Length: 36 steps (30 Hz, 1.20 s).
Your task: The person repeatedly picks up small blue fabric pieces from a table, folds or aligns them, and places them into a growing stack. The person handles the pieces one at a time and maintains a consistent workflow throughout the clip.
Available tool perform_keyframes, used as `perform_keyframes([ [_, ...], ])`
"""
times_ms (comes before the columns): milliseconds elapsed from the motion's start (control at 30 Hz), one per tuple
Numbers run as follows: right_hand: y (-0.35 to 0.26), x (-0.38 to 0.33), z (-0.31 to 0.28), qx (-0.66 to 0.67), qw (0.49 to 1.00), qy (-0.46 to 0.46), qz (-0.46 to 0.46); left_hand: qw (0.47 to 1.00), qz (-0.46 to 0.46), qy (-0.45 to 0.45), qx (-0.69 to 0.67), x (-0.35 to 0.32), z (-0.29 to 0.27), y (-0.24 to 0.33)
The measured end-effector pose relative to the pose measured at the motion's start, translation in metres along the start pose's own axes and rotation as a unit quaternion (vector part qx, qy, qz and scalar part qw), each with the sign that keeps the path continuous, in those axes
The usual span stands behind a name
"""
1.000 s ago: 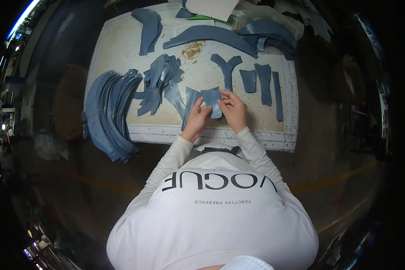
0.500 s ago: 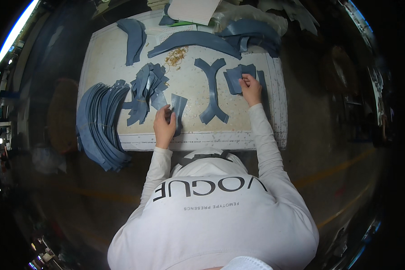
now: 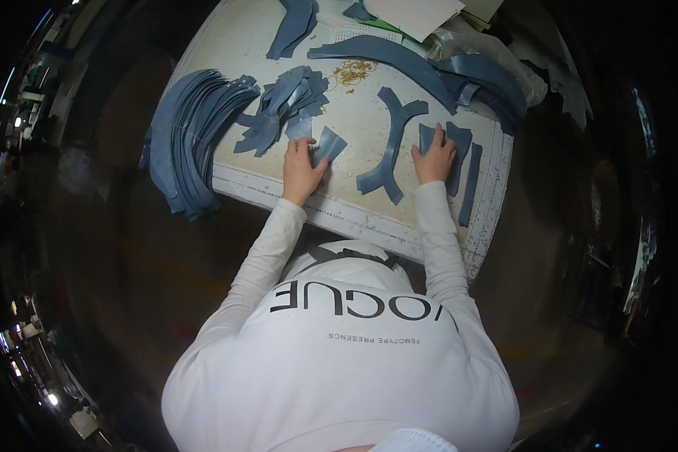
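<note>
Evidently, the double-forked blue strip (image 3: 392, 147) is flanked by both hands on the pale surface (image 3: 365, 128), the right one being nearer. To its right, the short tapered piece (image 3: 426, 135) is partly covered by the right hand (image 3: 434, 160); the fingers are extended and the thumb is spread, with no closed grip seen. To the strip's left, the small slanted piece (image 3: 332, 145) is reached by the left hand (image 3: 303, 169), its long axis being angled down toward the thumb. Thumb and fingers there are held moderately apart; whether the piece is pinched cannot be told.
</note>
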State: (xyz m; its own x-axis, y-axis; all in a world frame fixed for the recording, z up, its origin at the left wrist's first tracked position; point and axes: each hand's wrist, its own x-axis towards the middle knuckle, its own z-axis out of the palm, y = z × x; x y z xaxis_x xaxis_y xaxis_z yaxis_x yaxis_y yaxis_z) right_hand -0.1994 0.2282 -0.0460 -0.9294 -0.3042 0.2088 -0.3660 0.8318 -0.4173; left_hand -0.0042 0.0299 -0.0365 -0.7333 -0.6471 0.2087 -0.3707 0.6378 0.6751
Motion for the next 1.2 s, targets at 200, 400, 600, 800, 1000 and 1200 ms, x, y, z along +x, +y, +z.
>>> perform_keyframes([
  [200, -0.004, -0.003, -0.014, -0.054, 0.998, 0.042, -0.012, 0.992, -0.107, -0.046, -0.037, 0.008, 0.013, 0.012],
  [400, -0.054, -0.019, -0.003, 0.145, 0.979, -0.019, -0.141, 0.921, -0.242, -0.063, -0.3, 0.005, -0.006, -0.012],
  [600, -0.154, -0.051, 0.054, 0.135, 0.966, -0.131, -0.176, 0.771, -0.316, -0.049, -0.551, -0.006, -0.044, -0.047],
  [800, -0.18, -0.049, 0.079, 0.121, 0.941, -0.219, -0.229, 0.706, -0.287, -0.047, -0.645, -0.012, -0.05, -0.057],
  [1000, -0.141, -0.033, 0.064, 0.482, 0.806, -0.338, -0.068, 0.656, -0.295, -0.092, -0.688, -0.005, -0.056, -0.046],
  [1200, -0.133, -0.042, 0.016, 0.537, 0.782, -0.298, -0.105, 0.606, -0.304, -0.177, -0.714, 0.022, -0.042, -0.004],
])
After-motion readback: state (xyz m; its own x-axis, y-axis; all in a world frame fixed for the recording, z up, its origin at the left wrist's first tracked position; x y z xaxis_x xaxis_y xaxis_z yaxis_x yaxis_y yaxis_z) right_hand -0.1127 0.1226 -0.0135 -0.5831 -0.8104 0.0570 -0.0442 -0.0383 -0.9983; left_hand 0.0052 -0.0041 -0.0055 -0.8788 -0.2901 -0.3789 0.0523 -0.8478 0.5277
